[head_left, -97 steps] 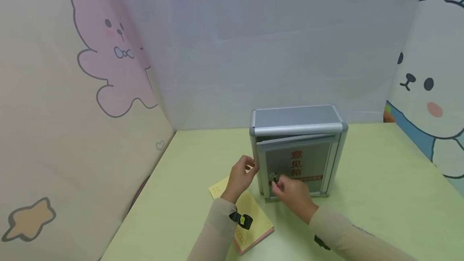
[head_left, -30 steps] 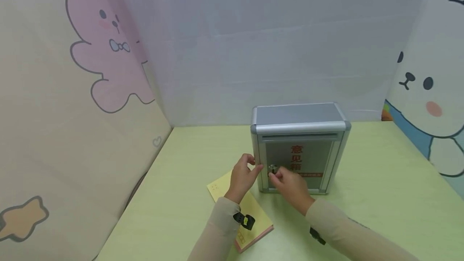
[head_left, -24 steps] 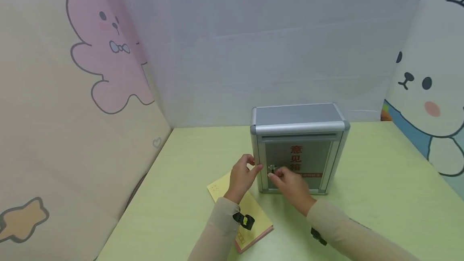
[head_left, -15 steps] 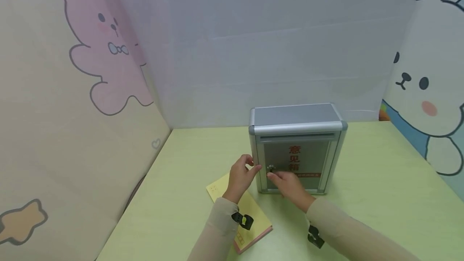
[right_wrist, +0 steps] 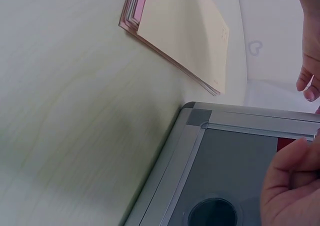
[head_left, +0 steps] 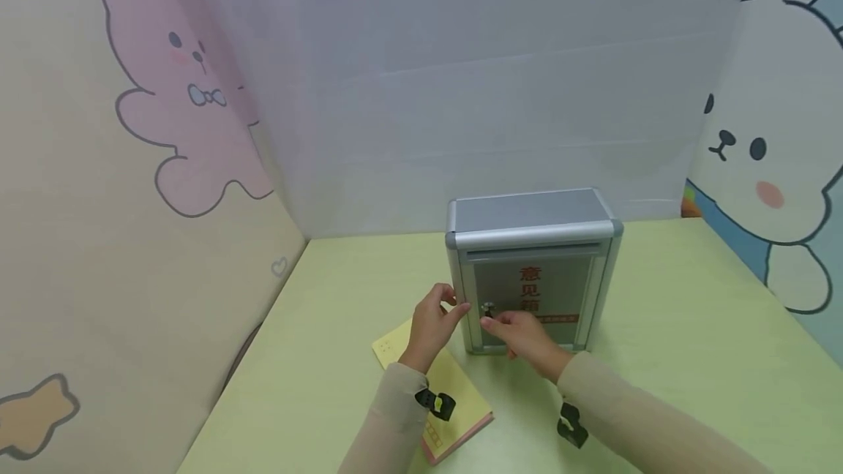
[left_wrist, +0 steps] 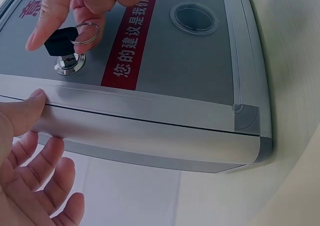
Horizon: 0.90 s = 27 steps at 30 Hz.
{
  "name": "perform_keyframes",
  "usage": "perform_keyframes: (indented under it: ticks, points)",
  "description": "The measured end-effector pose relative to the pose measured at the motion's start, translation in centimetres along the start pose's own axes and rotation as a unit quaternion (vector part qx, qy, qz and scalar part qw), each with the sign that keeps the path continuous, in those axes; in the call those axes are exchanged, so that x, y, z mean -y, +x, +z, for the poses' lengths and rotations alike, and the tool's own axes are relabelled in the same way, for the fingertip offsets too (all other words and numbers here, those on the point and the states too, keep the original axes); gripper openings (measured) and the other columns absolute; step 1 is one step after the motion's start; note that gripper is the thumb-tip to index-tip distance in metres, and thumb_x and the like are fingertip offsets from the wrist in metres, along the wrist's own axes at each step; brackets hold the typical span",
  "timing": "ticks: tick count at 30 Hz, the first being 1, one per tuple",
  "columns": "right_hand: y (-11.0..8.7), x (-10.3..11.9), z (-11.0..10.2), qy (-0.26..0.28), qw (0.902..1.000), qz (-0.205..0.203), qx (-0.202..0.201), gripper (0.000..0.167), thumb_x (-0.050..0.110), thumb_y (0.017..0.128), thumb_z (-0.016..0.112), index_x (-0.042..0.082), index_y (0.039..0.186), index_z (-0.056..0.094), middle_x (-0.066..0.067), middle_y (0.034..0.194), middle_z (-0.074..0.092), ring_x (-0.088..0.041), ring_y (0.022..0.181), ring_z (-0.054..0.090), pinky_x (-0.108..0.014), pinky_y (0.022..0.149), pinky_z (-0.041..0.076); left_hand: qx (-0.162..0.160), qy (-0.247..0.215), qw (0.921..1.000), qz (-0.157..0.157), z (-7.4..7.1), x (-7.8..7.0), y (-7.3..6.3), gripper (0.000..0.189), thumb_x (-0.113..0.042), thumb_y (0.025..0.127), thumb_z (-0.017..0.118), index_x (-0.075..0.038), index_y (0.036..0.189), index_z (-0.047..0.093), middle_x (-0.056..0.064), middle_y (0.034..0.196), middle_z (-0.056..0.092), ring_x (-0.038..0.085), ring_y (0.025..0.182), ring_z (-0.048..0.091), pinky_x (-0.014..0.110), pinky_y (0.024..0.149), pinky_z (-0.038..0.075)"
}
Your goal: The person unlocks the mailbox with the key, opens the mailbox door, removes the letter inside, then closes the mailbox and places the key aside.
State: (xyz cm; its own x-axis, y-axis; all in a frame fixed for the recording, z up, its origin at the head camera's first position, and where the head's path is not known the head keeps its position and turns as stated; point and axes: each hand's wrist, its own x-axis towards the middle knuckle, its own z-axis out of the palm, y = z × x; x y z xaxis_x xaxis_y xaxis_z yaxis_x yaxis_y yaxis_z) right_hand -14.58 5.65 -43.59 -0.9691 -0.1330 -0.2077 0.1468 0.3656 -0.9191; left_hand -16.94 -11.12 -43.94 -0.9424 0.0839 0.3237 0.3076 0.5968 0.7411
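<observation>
A grey metal suggestion box (head_left: 533, 212) with red Chinese characters stands upright on the table, its front door flush with the frame. My right hand (head_left: 527, 339) pinches a black-headed key (left_wrist: 61, 41), which sits in the round silver lock (left_wrist: 70, 65) near the door's left edge. A metal key ring (left_wrist: 86, 33) hangs from the key's head against the fingers. My left hand (head_left: 431, 328) grips the box's left edge, thumb on the front frame and fingertips against the side. In the right wrist view the right fingers hide the key.
A stack of yellow and pink envelopes (head_left: 461, 393) lies on the pale green table (head_left: 303, 386), left of the box and partly under the left forearm. Behind the box hangs a plain pale curtain (head_left: 421, 115). Cartoon-printed sheets (head_left: 184, 115) line both sides.
The box door, ajar 3.2 seconds ago, is now closed into its frame. The left thumb has come onto the front edge. The right hand has turned at the lock, still pinching the key.
</observation>
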Motion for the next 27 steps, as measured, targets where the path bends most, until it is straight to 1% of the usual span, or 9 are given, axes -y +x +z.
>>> perform_keyframes:
  ticks: [2,5,9,12,15,22,27]
  points:
    - [0.05,0.03,0.0,-0.003,1.0,-0.003,0.004,0.034,0.029,0.095,0.06,-0.005,0.097,0.064,0.002,0.051,0.036,-0.013,0.046,0.037,-0.032,0.06,0.042,-0.003,0.003,1.0,0.001,-0.02,0.09,-0.05,0.022,-0.017,0.087,0.071,-0.004,0.096,0.056,0.008,0.091,0.064,0.014,0.069,0.052,0.025,0.06,0.043]
    - [0.08,0.07,0.06,-0.005,1.0,-0.008,-0.002,0.033,0.029,0.094,0.061,-0.004,0.094,0.064,0.002,0.051,0.036,-0.013,0.045,0.037,-0.033,0.059,0.042,-0.008,0.005,0.9999,0.004,0.04,0.15,-0.04,0.022,-0.017,0.087,0.071,-0.004,0.097,0.056,0.008,0.091,0.064,0.014,0.068,0.052,0.024,0.06,0.043]
    - [0.06,0.12,0.21,-0.002,0.9997,-0.011,-0.02,0.031,0.027,0.093,0.063,-0.001,0.082,0.061,0.002,0.051,0.035,-0.013,0.045,0.037,-0.034,0.056,0.04,-0.012,0.003,0.9999,0.006,0.14,0.15,-0.03,0.022,-0.017,0.087,0.071,-0.004,0.096,0.056,0.008,0.09,0.064,0.014,0.068,0.051,0.025,0.059,0.043]
    - [0.06,0.19,0.28,0.002,0.9996,-0.011,-0.027,0.032,0.027,0.092,0.065,0.003,0.073,0.055,0.002,0.05,0.035,-0.012,0.044,0.036,-0.032,0.053,0.037,-0.012,0.0,0.9999,0.005,0.19,0.17,-0.08,0.022,-0.017,0.087,0.072,-0.004,0.096,0.057,0.008,0.09,0.064,0.014,0.068,0.051,0.025,0.06,0.043]
    - [0.06,0.33,0.25,-0.001,0.9994,-0.015,-0.031,0.034,0.027,0.091,0.067,0.007,0.068,0.051,0.002,0.051,0.034,-0.012,0.044,0.035,-0.029,0.051,0.034,-0.014,-0.001,0.9999,0.006,0.19,0.29,-0.12,0.022,-0.017,0.087,0.072,-0.003,0.096,0.056,0.008,0.09,0.064,0.013,0.067,0.051,0.025,0.059,0.043]
    - [0.27,0.36,0.12,0.003,0.9991,-0.017,-0.037,0.039,0.026,0.087,0.07,0.011,0.062,0.045,0.004,0.052,0.032,-0.01,0.046,0.029,-0.027,0.048,0.029,-0.009,-0.003,0.9999,0.009,0.24,0.43,-0.09,0.022,-0.016,0.087,0.071,-0.003,0.095,0.056,0.01,0.088,0.064,0.011,0.064,0.049,0.025,0.057,0.042]
    - [0.29,0.33,0.1,-0.002,0.999,-0.02,-0.04,0.041,0.025,0.087,0.071,0.012,0.061,0.042,0.004,0.051,0.032,-0.011,0.045,0.03,-0.027,0.048,0.028,-0.006,0.002,1.0,0.005,0.32,0.51,-0.04,0.022,-0.017,0.087,0.072,-0.004,0.095,0.055,0.009,0.087,0.064,0.009,0.062,0.047,0.024,0.056,0.041]
